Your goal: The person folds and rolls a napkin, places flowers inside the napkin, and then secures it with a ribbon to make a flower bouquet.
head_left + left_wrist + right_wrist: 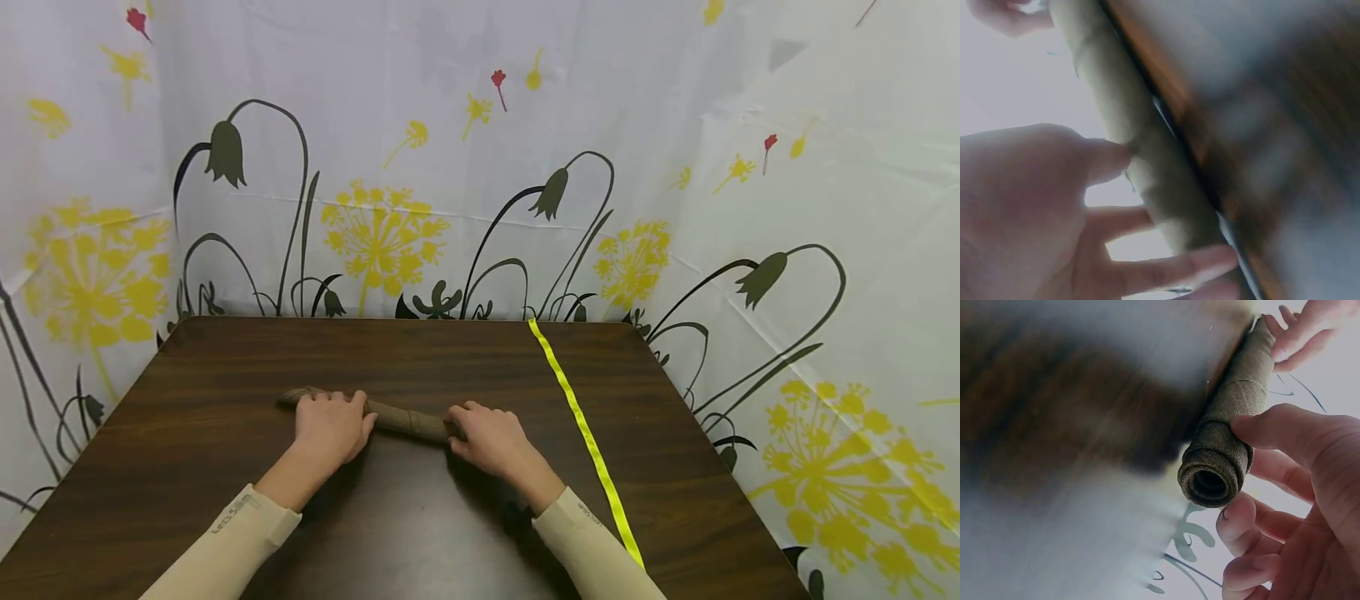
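Note:
A rolled-up olive-brown cloth (408, 422) lies crosswise on the dark wooden table, slightly slanted, its right end nearer to me. Toward the left end my left hand (330, 429) holds the roll from above. In the left wrist view its thumb presses one side of the cloth (1116, 87), and its fingers reach around the far side. My right hand (491, 439) grips the right end. The right wrist view shows the thumb on top of the roll (1241, 400), fingers behind it, and an open spiral end with a dark hollow centre.
A bright yellow tape strip (577, 412) runs down the right part of the table (465, 533), from the back edge toward the front, to the right of my right hand. Behind the table hangs a white curtain (420, 75) with printed flowers.

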A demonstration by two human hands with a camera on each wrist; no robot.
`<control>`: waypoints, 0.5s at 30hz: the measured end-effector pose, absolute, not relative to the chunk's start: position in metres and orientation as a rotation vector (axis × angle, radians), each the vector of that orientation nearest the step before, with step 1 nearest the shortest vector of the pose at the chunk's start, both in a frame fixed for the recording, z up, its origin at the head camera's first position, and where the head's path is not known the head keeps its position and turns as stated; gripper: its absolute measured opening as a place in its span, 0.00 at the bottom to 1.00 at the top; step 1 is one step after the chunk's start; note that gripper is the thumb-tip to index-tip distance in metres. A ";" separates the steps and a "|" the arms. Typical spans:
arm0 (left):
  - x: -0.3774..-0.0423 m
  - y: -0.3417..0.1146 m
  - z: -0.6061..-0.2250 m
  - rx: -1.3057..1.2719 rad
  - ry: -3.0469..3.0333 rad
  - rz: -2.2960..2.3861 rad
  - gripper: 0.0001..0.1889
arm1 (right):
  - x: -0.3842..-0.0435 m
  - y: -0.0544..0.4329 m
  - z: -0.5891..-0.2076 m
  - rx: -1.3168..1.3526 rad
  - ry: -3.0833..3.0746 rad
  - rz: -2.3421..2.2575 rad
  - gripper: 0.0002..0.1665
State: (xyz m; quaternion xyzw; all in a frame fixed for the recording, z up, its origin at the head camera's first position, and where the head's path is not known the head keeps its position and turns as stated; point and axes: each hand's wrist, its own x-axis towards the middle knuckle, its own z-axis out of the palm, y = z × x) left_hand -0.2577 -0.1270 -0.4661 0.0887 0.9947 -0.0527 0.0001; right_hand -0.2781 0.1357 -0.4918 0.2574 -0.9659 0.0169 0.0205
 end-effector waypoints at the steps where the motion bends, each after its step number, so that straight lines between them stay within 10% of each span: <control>1: -0.260 -0.131 -0.467 0.228 3.101 -0.144 0.29 | -0.277 0.136 -0.492 0.801 -3.004 0.057 0.19; 15: -0.304 -0.146 -0.491 0.134 3.052 0.458 0.36 | -0.253 0.138 -0.490 0.789 -3.008 0.041 0.24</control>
